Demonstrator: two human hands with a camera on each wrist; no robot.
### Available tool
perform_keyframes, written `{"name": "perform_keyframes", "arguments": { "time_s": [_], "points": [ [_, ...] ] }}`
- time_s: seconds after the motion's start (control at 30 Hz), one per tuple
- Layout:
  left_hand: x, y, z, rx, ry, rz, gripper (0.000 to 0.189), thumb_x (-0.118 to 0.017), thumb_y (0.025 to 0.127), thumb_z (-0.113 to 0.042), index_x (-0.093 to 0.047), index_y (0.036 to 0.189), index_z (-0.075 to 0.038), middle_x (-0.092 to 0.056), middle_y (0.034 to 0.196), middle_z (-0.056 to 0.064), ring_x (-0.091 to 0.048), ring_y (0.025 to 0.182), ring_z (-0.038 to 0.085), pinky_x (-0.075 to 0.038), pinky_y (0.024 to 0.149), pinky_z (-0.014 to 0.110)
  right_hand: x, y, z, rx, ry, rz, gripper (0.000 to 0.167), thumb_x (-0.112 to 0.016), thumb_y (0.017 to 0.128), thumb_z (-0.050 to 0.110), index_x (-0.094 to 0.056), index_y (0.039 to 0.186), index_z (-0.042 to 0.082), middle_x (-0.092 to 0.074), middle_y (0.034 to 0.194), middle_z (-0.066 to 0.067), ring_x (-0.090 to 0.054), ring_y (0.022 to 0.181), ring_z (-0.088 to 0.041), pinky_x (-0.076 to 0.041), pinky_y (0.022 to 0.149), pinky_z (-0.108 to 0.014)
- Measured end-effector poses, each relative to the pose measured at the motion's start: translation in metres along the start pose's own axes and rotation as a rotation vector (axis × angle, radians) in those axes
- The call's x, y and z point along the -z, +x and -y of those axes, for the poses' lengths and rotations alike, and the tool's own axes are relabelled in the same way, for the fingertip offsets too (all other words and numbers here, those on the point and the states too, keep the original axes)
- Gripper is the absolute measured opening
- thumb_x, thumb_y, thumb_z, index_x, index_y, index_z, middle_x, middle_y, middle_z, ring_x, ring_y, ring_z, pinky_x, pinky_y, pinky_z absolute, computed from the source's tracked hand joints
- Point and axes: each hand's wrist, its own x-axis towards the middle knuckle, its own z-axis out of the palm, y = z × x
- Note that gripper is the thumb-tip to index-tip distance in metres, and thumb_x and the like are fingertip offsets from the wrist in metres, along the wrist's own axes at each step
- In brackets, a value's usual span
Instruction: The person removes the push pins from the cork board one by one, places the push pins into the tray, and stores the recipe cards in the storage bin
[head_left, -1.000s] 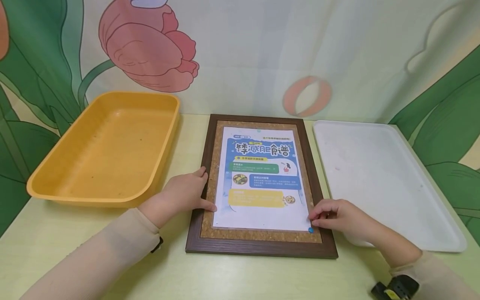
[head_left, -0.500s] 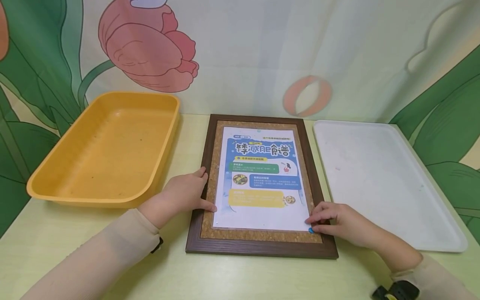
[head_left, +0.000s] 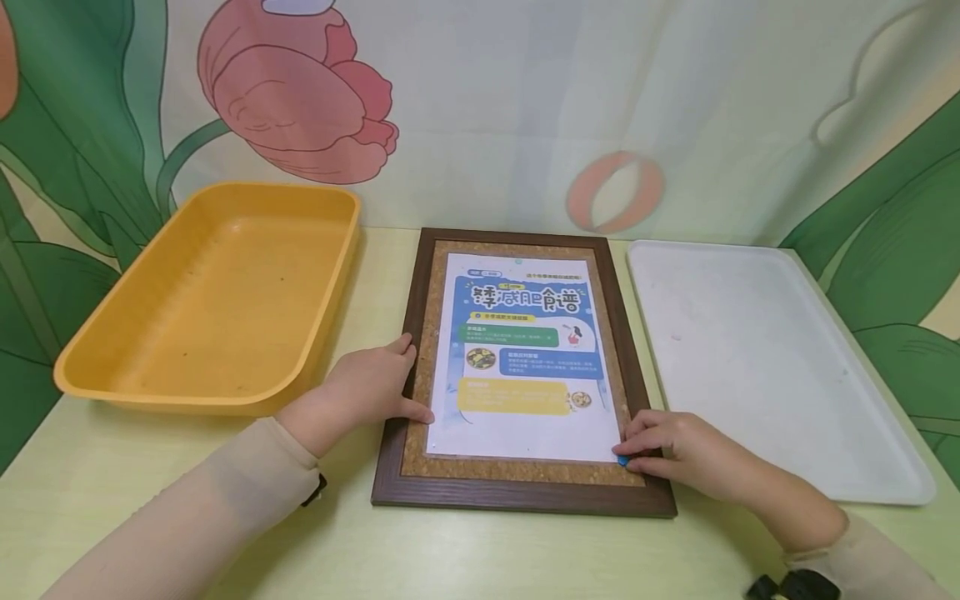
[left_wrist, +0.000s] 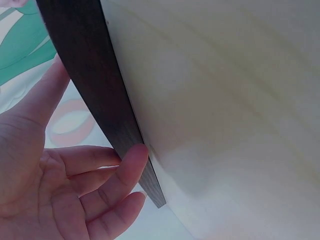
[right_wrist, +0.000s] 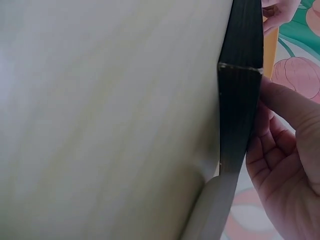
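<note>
Pinching blue pin (head_left: 623, 461), right hand (head_left: 678, 448) at poster (head_left: 517, 362) corner, left hand (head_left: 363, 383) gripping frame (head_left: 525, 495)

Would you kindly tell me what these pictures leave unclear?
Head view: whether the blue pushpin is in the corkboard; the right hand partly covers it.
Head view: fine print on the poster, too small.
Head view: the black right-wrist device, cut by the bottom edge.
Left wrist view: the thumb tip of the left hand, behind the wooden frame.
Right wrist view: the pushpin, behind the frame.

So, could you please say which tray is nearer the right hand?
The shallow white tray, right of the frame; the deeper yellow tray stands left of it.
</note>
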Motion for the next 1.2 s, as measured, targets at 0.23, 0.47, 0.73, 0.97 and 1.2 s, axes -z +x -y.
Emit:
{"name": "perform_keyframes", "arguments": {
  "time_s": [0.23,0.47,0.73,0.97,1.2],
  "points": [
    [0.000,0.000,0.000,-0.001,0.006,-0.004,0.099,-0.069,0.069,-0.063,-0.044,0.135,0.006,-0.034,0.145,0.021,-0.048,0.121,0.033,-0.052,0.070,0.038,0.000,0.000,0.001,0.007,-0.045,0.004,0.015,-0.074,0.076,0.002,-0.075,0.089,0.010,-0.060,0.088,0.009,-0.054,0.075,-0.001,-0.049,0.063,-0.018],
    [0.000,0.000,0.000,0.000,0.012,-0.001,0.099,-0.068,0.069,-0.063,-0.044,0.135,0.006,-0.034,0.144,0.021,-0.048,0.120,0.033,-0.052,0.070,0.038,0.004,0.002,0.004,-0.107,0.003,0.055,0.011,-0.072,0.081,0.007,-0.070,0.085,0.017,-0.060,0.087,0.011,-0.054,0.076,-0.002,-0.049,0.065,-0.021],
    [0.000,-0.001,-0.001,0.001,-0.002,-0.004,0.098,-0.068,0.070,-0.063,-0.043,0.136,0.006,-0.034,0.145,0.020,-0.047,0.121,0.033,-0.051,0.071,0.038,0.013,0.013,0.008,-0.234,0.022,0.175,0.009,-0.070,0.083,0.009,-0.065,0.081,0.017,-0.056,0.081,0.013,-0.052,0.071,-0.002,-0.048,0.063,-0.022],
    [-0.001,0.000,-0.001,-0.008,-0.008,-0.009,0.099,-0.068,0.070,-0.063,-0.043,0.136,0.006,-0.034,0.144,0.021,-0.048,0.121,0.033,-0.051,0.074,0.039,0.018,0.022,0.009,-0.287,0.052,0.264,0.011,-0.070,0.082,0.008,-0.063,0.077,0.015,-0.053,0.074,0.011,-0.048,0.065,-0.003,-0.046,0.058,-0.022],
    [-0.001,0.001,0.000,-0.002,-0.002,-0.007,0.099,-0.068,0.069,-0.063,-0.043,0.136,0.006,-0.034,0.145,0.021,-0.048,0.121,0.033,-0.051,0.074,0.039,0.020,0.023,0.010,-0.286,0.088,0.265,0.010,-0.067,0.086,0.011,-0.063,0.078,0.015,-0.052,0.075,0.010,-0.048,0.067,-0.003,-0.045,0.060,-0.022]
  ]
}}
